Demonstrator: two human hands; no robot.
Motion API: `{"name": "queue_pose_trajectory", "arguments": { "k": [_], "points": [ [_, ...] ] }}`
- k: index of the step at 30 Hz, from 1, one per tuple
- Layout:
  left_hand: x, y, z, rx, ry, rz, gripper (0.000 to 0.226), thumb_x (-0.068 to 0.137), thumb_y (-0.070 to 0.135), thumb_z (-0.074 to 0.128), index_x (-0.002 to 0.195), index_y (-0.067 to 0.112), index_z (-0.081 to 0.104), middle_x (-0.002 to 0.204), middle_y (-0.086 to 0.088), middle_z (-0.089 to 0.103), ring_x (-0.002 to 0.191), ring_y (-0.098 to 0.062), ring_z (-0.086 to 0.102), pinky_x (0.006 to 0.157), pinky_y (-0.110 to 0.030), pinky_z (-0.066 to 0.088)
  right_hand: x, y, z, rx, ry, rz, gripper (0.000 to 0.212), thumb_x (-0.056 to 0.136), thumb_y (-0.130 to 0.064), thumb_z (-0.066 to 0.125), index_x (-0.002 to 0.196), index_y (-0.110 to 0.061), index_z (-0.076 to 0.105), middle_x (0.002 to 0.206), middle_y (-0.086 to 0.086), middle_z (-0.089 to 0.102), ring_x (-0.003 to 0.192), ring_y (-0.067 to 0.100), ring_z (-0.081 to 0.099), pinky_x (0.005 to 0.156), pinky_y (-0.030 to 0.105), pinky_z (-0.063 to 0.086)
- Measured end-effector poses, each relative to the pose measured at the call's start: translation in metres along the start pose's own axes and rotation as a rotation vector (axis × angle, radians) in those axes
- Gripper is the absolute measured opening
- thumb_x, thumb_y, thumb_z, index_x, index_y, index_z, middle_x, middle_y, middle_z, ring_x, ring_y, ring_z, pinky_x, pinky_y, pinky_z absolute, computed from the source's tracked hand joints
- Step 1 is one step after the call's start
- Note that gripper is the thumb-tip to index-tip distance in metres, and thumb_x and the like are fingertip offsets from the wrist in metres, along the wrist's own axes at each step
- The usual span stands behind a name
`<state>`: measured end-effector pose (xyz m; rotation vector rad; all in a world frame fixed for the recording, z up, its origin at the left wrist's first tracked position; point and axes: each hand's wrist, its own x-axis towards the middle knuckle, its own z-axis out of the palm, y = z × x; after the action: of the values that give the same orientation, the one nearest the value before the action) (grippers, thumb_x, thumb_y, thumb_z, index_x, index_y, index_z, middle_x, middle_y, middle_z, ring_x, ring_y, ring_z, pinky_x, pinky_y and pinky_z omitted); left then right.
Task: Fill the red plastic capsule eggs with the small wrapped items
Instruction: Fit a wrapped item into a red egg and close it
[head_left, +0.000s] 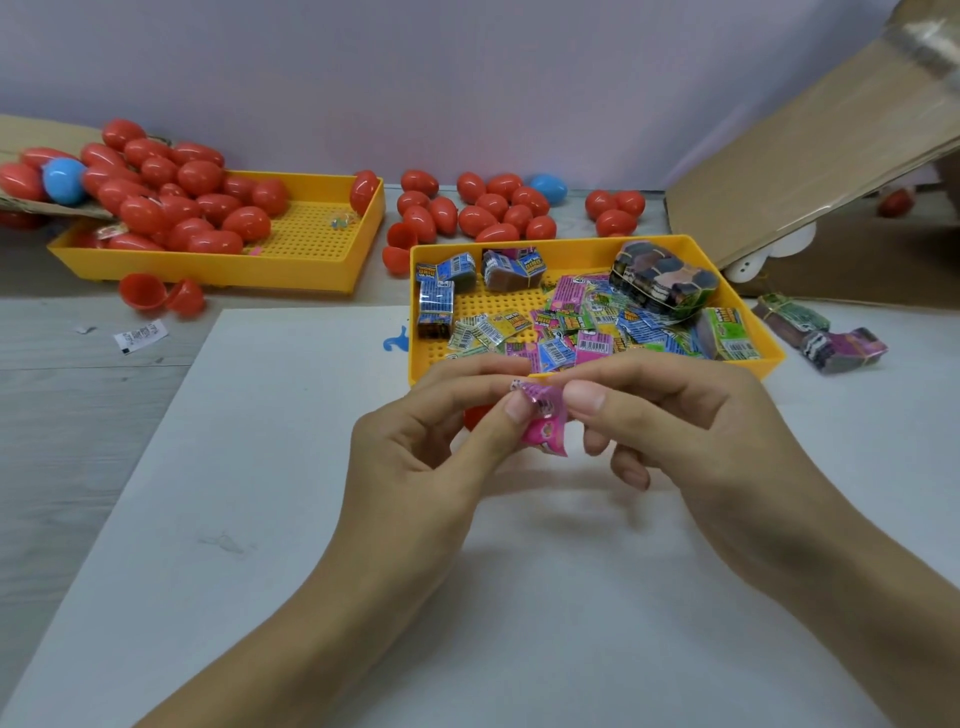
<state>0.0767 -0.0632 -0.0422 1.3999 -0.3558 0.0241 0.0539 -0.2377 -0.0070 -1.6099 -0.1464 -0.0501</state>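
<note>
White table (260, 519), two yellow trays (587, 249), one pink packet (543, 423) pinched.

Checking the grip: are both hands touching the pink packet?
Touching. The head view shows the left hand and right hand pinching the pink packet between fingertips.

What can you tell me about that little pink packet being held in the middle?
The pink packet is a small, glossy wrapped item with printed pictures, crinkled and folded at its top. It hangs upright above the white board, just in front of the near yellow tray. The left hand and right hand both pinch its upper part between thumb and fingers.
</note>
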Motion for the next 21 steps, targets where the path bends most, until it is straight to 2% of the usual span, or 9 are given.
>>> {"name": "queue_pose_trajectory", "arguments": {
  "k": [3, 7, 9, 13, 15, 18, 21],
  "points": [
    [-0.001, 0.001, 0.001, 0.026, -0.004, 0.0, 0.019, 0.083, 0.032, 0.068, 0.096, 0.024, 0.08, 0.11, 0.001, 0.072, 0.115, -0.027, 0.065, 0.09, -0.046, 0.056, -0.001, 0.0, 0.0, -0.022, -0.005, 0.012, 0.015, 0.077, -0.027, 0.073, 0.09, -0.022, 0.08, 0.074, -0.001, 0.073, 0.065, 0.008, 0.065, 0.049, 0.014, 0.045],
    [-0.001, 0.004, 0.002, 0.0, -0.006, -0.017, 0.018, 0.083, 0.029, 0.069, 0.095, 0.021, 0.08, 0.11, 0.0, 0.071, 0.114, -0.025, 0.065, 0.083, -0.031, 0.058, -0.002, 0.001, 0.001, -0.068, 0.045, -0.003, 0.012, 0.076, -0.022, 0.07, 0.084, -0.021, 0.08, 0.072, 0.004, 0.074, 0.062, 0.01, 0.067, 0.045, 0.019, 0.044],
    [-0.001, 0.004, 0.002, 0.022, -0.002, -0.014, 0.012, 0.085, 0.022, 0.072, 0.093, 0.02, 0.08, 0.109, 0.0, 0.072, 0.114, -0.023, 0.065, 0.085, -0.032, 0.058, -0.003, 0.001, 0.002, -0.159, 0.085, -0.057, 0.01, 0.077, -0.022, 0.071, 0.081, -0.024, 0.079, 0.072, -0.002, 0.074, 0.063, 0.01, 0.067, 0.046, 0.018, 0.044],
    [-0.003, 0.007, 0.006, 0.069, -0.01, -0.004, 0.019, 0.083, 0.027, 0.066, 0.093, 0.019, 0.081, 0.108, 0.001, 0.072, 0.113, -0.023, 0.066, 0.089, -0.041, 0.059, -0.007, 0.0, 0.008, -0.35, 0.137, -0.164, 0.013, 0.078, -0.026, 0.073, 0.091, -0.027, 0.076, 0.079, -0.01, 0.072, 0.072, 0.015, 0.068, 0.048, 0.035, 0.049],
    [-0.005, 0.008, 0.007, 0.086, -0.02, 0.014, 0.02, 0.083, 0.024, 0.068, 0.095, 0.014, 0.08, 0.108, -0.002, 0.071, 0.112, -0.025, 0.066, 0.088, -0.042, 0.059, -0.007, 0.002, 0.01, -0.375, 0.146, -0.205, 0.014, 0.078, -0.023, 0.073, 0.092, -0.026, 0.075, 0.079, -0.011, 0.072, 0.073, 0.016, 0.069, 0.049, 0.038, 0.049],
    [-0.005, 0.01, 0.009, 0.07, -0.008, 0.047, 0.02, 0.079, 0.017, 0.073, 0.097, 0.009, 0.076, 0.108, -0.007, 0.069, 0.109, -0.023, 0.066, 0.082, -0.026, 0.057, -0.006, 0.003, 0.009, -0.357, 0.203, -0.232, 0.012, 0.079, -0.021, 0.075, 0.088, -0.028, 0.075, 0.078, -0.012, 0.072, 0.073, 0.013, 0.069, 0.051, 0.037, 0.051],
    [-0.005, 0.011, 0.009, 0.048, 0.012, 0.048, 0.025, 0.074, 0.019, 0.077, 0.098, 0.01, 0.075, 0.108, -0.006, 0.069, 0.106, -0.02, 0.067, 0.079, -0.02, 0.056, -0.006, 0.002, 0.009, -0.356, 0.242, -0.262, 0.013, 0.08, -0.018, 0.078, 0.086, -0.029, 0.073, 0.078, -0.014, 0.071, 0.072, 0.01, 0.069, 0.051, 0.033, 0.051]
  ]
}}
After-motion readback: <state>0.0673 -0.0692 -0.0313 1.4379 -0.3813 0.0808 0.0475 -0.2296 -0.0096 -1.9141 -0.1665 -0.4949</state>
